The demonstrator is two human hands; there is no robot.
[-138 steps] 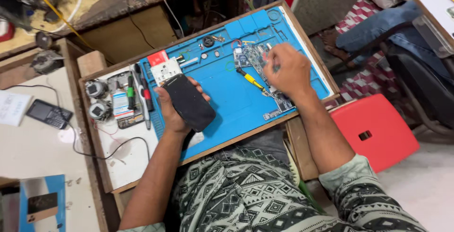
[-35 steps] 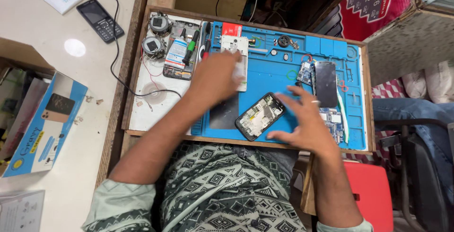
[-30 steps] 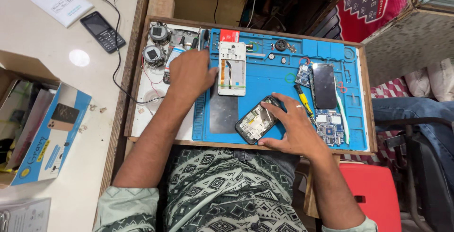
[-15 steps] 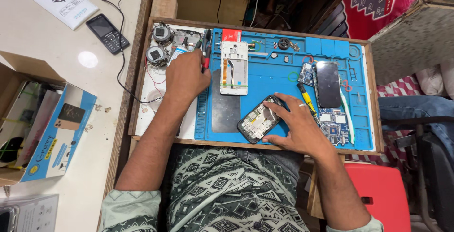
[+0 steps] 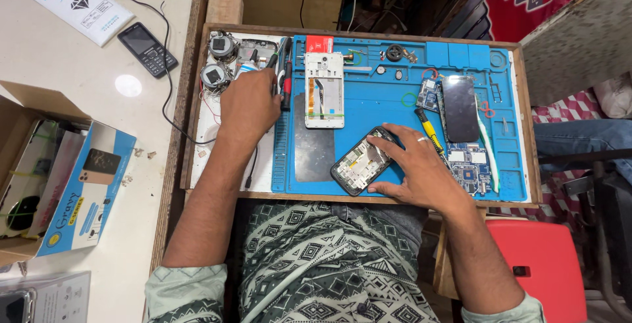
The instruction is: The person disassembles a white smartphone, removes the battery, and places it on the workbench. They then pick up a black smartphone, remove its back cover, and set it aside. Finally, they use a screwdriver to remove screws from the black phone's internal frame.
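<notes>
Head view: left hand is curled over the tools at the left edge of the blue repair mat, fingers closing on a red-handled screwdriver beside black tweezers. Right hand lies spread, fingertips pinning an opened smartphone, internals up, at the mat's near edge on the surface. A white phone frame lies between them. Judged step: fetching a driver for the open phone; next calls for lifting it cleanly clear of its neighbours and finding a screw.
</notes>
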